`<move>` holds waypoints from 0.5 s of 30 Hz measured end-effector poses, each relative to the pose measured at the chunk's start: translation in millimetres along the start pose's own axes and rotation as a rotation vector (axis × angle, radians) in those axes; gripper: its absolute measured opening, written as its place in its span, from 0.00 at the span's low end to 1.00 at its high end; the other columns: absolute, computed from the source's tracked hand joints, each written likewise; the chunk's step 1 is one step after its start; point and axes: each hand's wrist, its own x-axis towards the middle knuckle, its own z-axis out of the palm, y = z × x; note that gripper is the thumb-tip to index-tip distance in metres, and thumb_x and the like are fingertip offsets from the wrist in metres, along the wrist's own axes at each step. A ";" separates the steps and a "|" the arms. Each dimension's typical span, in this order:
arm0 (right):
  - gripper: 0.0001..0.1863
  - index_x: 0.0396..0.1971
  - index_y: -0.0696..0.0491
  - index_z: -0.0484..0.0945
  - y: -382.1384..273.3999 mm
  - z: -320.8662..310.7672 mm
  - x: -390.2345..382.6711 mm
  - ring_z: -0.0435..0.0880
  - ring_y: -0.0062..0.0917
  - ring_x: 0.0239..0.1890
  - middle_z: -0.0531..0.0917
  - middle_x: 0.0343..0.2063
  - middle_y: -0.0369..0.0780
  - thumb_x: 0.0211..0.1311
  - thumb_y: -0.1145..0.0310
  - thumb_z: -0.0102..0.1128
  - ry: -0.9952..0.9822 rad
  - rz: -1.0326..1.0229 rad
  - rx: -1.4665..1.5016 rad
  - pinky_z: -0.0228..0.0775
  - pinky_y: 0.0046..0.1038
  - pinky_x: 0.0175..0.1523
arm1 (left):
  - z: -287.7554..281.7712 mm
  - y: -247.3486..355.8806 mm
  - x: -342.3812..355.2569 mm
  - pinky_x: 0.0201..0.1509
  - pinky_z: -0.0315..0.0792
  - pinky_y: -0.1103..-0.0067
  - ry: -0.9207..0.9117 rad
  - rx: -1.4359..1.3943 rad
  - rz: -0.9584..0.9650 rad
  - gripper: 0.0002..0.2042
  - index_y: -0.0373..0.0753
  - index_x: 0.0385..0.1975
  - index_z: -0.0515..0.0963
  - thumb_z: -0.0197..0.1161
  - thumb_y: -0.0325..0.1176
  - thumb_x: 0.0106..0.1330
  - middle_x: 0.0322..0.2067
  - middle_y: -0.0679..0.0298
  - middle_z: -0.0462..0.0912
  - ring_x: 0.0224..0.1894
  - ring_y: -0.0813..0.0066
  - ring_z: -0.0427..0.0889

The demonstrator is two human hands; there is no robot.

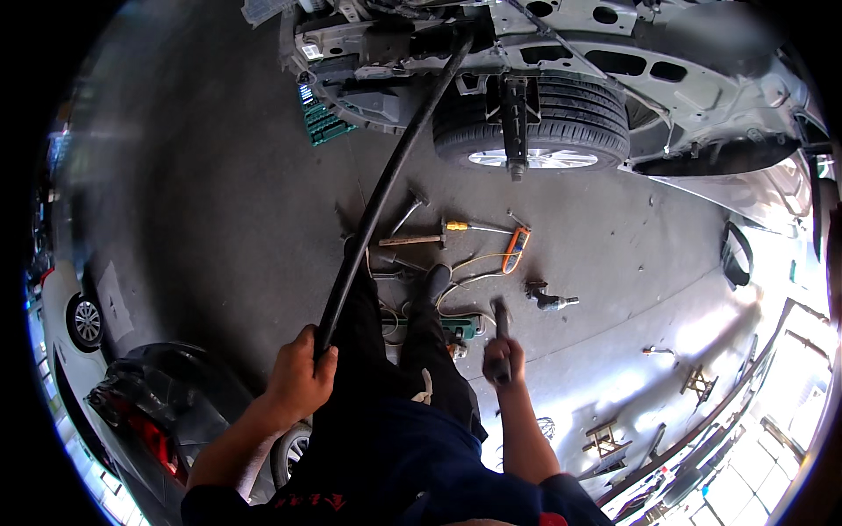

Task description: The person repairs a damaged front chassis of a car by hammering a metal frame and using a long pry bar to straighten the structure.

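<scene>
The fingers of your left hand (301, 375) wrap the near end of the long black bar (386, 188), whose far end reaches the car's bare frame (715, 101), probably because this grip gives good leverage, while those of your right hand (506, 355) hold a short dark tool (501, 317) aside.

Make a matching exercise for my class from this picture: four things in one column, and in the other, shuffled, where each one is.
Things
1. Long dark bar
2. Screwdriver
3. Short dark tool
4. Tyre

Places
A. In the person's right hand
B. Around a silver rim
C. In the person's left hand
D. Lying on the grey floor

Right pairs: 1-C, 2-D, 3-A, 4-B.
</scene>
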 end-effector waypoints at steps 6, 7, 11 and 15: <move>0.15 0.20 0.45 0.65 113.4 286.5 78.6 0.66 0.15 0.17 0.66 0.17 0.28 0.69 0.65 0.50 -0.450 0.137 -0.376 0.64 0.19 0.23 | -3.3 -4.4 -3.1 0.25 0.72 0.66 0.005 0.046 0.055 0.08 0.32 0.34 0.72 0.60 0.31 0.70 0.17 0.52 0.77 0.20 0.50 0.82; 0.15 0.20 0.45 0.65 115.2 300.8 76.3 0.66 0.15 0.17 0.66 0.17 0.28 0.69 0.65 0.50 -0.450 0.133 -0.379 0.64 0.19 0.23 | -6.8 -1.0 -1.8 0.25 0.73 0.65 -0.029 -0.001 0.002 0.09 0.31 0.35 0.73 0.60 0.31 0.70 0.17 0.50 0.78 0.21 0.48 0.82; 0.11 0.32 0.50 0.70 109.5 232.1 51.8 0.65 0.12 0.17 0.66 0.19 0.28 0.73 0.60 0.53 -0.439 0.183 -0.426 0.60 0.16 0.24 | 62.6 -46.7 -41.5 0.26 0.74 0.63 0.025 0.000 0.044 0.11 0.28 0.39 0.74 0.61 0.33 0.70 0.18 0.48 0.79 0.23 0.45 0.83; 0.10 0.30 0.51 0.69 40.6 101.7 -10.2 0.66 0.13 0.21 0.66 0.20 0.28 0.72 0.63 0.50 -0.137 0.337 -0.107 0.64 0.19 0.30 | 50.5 -26.9 -32.7 0.22 0.73 0.64 0.193 0.121 0.163 0.12 0.27 0.41 0.74 0.62 0.32 0.69 0.17 0.49 0.79 0.20 0.47 0.82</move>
